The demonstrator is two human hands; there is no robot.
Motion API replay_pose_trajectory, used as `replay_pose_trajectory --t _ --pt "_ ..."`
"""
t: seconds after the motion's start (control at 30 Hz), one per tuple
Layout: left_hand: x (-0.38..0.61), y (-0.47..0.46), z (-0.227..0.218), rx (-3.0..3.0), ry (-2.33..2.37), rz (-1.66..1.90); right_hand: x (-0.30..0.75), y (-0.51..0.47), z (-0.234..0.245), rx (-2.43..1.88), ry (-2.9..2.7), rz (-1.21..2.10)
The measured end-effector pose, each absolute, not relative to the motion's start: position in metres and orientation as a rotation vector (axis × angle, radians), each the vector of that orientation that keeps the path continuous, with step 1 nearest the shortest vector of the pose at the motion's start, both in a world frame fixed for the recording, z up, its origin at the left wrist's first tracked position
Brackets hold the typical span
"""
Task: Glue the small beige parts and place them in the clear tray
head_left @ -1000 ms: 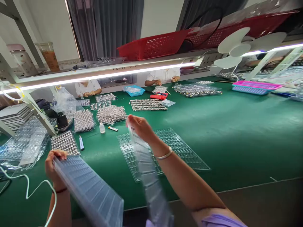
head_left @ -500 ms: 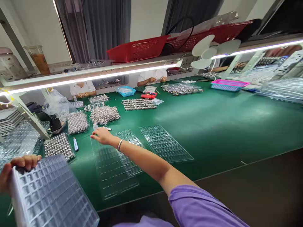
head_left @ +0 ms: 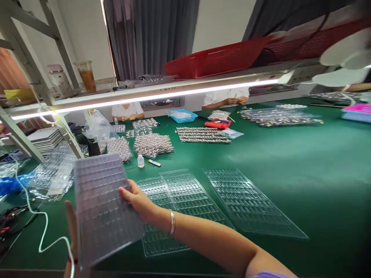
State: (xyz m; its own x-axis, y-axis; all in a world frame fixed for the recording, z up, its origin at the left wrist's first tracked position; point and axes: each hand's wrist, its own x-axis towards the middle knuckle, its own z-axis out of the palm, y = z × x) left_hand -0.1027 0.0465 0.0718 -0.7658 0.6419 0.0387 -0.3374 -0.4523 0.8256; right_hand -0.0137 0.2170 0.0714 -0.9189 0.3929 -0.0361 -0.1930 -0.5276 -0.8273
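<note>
I hold a stack of clear plastic blister trays [head_left: 102,204] upright in front of me. My left hand [head_left: 70,226] grips its left edge from behind; only the thumb shows. My right hand [head_left: 138,200], a bangle on its wrist, is closed on the stack's right edge. Just behind the stack, two overlapping empty clear trays [head_left: 176,197] lie flat on the green table [head_left: 290,154]. A third empty tray [head_left: 249,202] lies to their right.
Trays filled with small metal parts [head_left: 153,143] cover the table's middle and far side, beside a small white bottle [head_left: 140,161]. Two people in white sit across the table. Crumpled clear trays [head_left: 49,173] and a white cable [head_left: 43,231] lie at left. Red baskets sit on the shelf.
My right hand laid a tray flat over another on the table, then came back to the stack's right edge. The view swung left and the stack now stands more upright.
</note>
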Motion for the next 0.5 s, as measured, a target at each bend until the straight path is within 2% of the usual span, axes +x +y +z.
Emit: replay_pose_trajectory --t 0.13,0.23,0.5 --pt "-0.089 0.050 0.045 0.378 1.115 2.224 -0.035 0.234 0.082 -0.428 -1.205 2.290" --pt "-0.087 0.061 0.038 0.457 1.378 2.363 -0.051 0.226 0.083 -0.394 -1.213 2.230" --pt "-0.144 0.031 0.050 0.277 2.025 2.826 -0.058 0.217 0.084 0.091 -1.704 2.350"
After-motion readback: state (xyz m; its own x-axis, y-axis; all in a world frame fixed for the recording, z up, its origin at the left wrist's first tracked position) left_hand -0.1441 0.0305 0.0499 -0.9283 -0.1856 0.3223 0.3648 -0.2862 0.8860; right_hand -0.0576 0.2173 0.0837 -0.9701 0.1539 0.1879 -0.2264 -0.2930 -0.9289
